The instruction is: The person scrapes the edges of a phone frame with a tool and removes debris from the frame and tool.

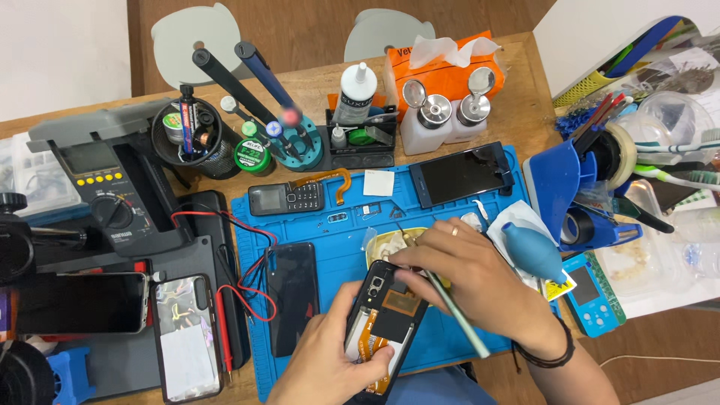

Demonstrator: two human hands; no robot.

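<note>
Here the left hand (pixel 330 360) gripped an opened phone (pixel 384 322) at the blue mat's (pixel 450 217) near edge, while the right hand (pixel 480 281) pinched a slim tool (pixel 457 315) on the cluttered wooden desk (pixel 517 82).

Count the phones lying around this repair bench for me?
6: opened phone in the left hand; black phone, keypad phone and dark phone on the blue mat; two phones far left. Others may be hidden.

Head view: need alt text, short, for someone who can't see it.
Seen from above, a left hand steadies an opened smartphone on a blue repair mat while the right hand works a thin tool at its top. A keypad phone, a dark phone and a multimeter lie nearby.
</note>
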